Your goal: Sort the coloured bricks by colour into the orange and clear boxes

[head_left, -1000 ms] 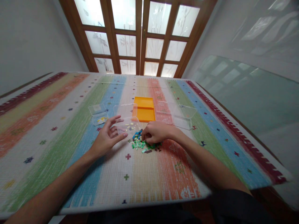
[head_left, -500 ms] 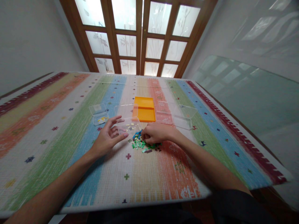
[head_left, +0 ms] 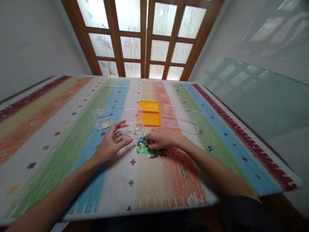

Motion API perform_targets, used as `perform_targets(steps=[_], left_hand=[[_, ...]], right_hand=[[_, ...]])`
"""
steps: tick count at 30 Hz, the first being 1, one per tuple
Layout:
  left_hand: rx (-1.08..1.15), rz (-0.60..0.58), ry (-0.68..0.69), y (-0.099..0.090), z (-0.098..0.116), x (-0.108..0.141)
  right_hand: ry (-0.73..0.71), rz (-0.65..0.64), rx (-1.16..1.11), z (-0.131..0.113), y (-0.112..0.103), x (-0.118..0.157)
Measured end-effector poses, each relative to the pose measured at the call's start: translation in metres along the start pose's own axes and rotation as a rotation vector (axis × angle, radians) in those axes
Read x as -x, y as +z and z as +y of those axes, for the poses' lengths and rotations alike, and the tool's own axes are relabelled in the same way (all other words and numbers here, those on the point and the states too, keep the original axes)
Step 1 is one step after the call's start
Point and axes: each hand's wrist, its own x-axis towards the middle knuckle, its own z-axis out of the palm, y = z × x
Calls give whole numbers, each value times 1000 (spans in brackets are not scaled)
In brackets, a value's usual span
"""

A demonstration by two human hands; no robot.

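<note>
At the little blocks [head_left: 145, 149], the right hand [head_left: 159, 138] bends its fingers; I can't tell if it pinches any. Left of them, the left hand [head_left: 112, 141] spreads open.

The cloth [head_left: 118, 180] has stripes of white, green, blue, orange, cream and dark red, dotted with small motifs. The tray [head_left: 151, 118] is yellow-orange; the pile [head_left: 145, 149] mixes green, blue, cream and brown.

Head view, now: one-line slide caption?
Right hand in a pile of small bricks, left hand at a clear box, orange case beyond.
</note>
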Motion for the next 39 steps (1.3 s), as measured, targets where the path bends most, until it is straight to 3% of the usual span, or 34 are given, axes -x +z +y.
perform_targets(steps=[7, 12, 17, 22, 29, 34, 39], left_hand=[[1, -16, 8, 1, -1, 1], [10, -69, 3, 5, 1, 5], [-7, -120, 27, 10, 2, 9], [11, -141, 33, 11, -1, 11], [-18, -78, 18, 7, 2, 7], [-13, 8, 14, 1, 1, 2], [-22, 28, 15, -2, 2, 0]], right_hand=[[-81, 186, -233, 16, -10, 10], [33, 366, -84, 19, 0, 3], [138, 319, 106, 14, 7, -4], [149, 291, 143, 13, 8, -5], [84, 453, -1, 13, -5, 7], [-109, 293, -118, 6, -5, 11], [-147, 208, -16, -9, 12, -4]])
